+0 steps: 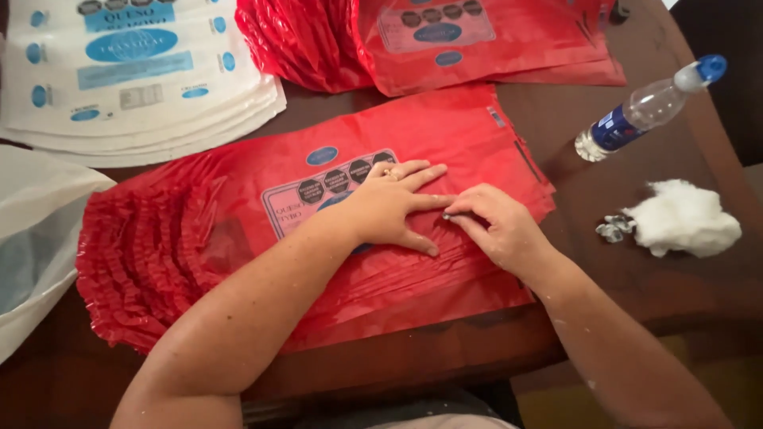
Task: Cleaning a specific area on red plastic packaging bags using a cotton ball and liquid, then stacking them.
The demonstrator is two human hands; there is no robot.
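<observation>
A thick stack of red plastic bags (238,238) with printed labels lies across the dark wooden table (604,199). My left hand (393,208) presses flat on the top bag, fingers spread and pointing right, a ring on one finger. My right hand (497,226) rests beside it with its fingertips pinched at the plastic of the top bag, touching the left hand's fingers. The stack's left edge is ruffled into folds.
A second pile of red bags (445,40) lies at the back. A stack of white printed bags (135,71) sits back left. A clear plastic sheet (32,238) is at the left edge. At right lie a plastic bottle (648,107), a cotton wad (683,218) and a small silvery thing (613,229).
</observation>
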